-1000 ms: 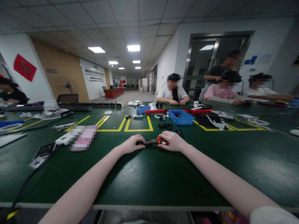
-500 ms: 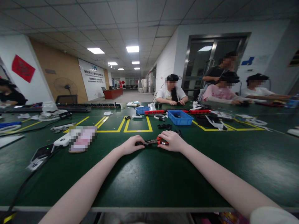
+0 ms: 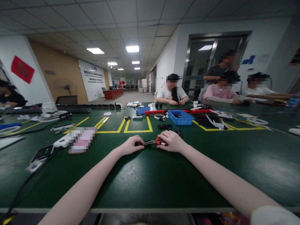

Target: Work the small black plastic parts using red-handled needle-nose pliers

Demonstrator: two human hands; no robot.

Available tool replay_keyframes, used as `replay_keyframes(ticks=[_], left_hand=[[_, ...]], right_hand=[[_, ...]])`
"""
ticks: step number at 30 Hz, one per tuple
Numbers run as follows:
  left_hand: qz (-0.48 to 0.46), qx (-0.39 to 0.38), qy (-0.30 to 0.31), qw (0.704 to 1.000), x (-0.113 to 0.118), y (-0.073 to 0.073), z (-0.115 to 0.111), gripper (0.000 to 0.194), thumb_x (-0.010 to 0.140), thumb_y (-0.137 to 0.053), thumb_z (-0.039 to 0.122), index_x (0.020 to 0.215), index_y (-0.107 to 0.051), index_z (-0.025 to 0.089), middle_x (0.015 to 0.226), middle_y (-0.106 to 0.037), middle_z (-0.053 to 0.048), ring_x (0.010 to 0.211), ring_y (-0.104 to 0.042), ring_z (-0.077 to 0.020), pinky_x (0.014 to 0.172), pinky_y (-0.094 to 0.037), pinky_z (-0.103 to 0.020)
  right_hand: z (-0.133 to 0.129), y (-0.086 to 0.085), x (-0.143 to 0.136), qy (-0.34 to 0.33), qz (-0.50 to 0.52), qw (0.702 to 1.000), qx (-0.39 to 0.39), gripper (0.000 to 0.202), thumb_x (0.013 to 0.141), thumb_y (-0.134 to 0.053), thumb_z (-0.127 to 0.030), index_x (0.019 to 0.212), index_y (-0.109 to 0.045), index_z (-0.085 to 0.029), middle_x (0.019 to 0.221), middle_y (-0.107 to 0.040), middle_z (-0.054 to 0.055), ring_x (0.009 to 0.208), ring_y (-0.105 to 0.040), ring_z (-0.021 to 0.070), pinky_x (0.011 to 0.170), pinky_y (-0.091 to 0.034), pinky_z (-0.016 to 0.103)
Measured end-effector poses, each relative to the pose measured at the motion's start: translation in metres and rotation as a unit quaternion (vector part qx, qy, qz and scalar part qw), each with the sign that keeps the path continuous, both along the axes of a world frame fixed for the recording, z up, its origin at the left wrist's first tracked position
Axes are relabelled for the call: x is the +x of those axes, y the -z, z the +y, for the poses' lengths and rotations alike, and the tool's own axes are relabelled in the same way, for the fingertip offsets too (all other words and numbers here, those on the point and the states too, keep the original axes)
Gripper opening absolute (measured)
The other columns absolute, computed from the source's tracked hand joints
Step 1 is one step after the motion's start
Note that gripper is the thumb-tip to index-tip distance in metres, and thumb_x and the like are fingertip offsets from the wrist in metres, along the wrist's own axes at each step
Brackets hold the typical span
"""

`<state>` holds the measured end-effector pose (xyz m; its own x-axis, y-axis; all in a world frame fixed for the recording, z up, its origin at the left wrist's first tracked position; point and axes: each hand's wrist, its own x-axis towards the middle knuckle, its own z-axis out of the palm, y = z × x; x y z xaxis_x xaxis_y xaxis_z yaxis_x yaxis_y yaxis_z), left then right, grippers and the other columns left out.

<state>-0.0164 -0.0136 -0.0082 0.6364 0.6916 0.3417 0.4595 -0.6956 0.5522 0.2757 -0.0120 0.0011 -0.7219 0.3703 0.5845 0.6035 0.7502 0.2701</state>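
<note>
Pliers [image 3: 150,142] btwn your hands, over green table [image 3: 140,184].
Your R hand [image 3: 172,142] curled round red handles [image 3: 163,143]; L hand [image 3: 131,145] pinches small dk item [image 3: 139,143] by pliers' nose [image 3: 146,143], contact unclear. Blue bin [image 3: 181,121] beyond, to R.

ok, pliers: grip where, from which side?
I'd take the pliers by the red handles, from the person's right: the handles splay toward that side, while the slim metal nose points left, toward the dark piece in the left hand. The right hand holds them there.
</note>
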Motion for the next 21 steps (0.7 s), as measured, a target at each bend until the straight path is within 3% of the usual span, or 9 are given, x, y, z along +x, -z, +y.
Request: replay_keyframes(ticks=[21], left_hand=[[0.005, -0.01, 0.008, 1.0, 0.0001, -0.0043, -0.0029, 0.016, 0.084, -0.069, 0.031, 0.093, -0.069, 0.018, 0.101, -0.066, -0.006, 0.096, -0.063, -0.0213, 0.092, -0.048, -0.035]], right_hand=[[-0.0061, -0.0053, -0.0011, -0.012, 0.017, 0.997, -0.072, 0.038, 0.087, -0.058, -0.052, 0.099, -0.066, -0.018, 0.087, -0.068, 0.009, 0.078, -0.064, 0.02, 0.07, -0.05, 0.032]])
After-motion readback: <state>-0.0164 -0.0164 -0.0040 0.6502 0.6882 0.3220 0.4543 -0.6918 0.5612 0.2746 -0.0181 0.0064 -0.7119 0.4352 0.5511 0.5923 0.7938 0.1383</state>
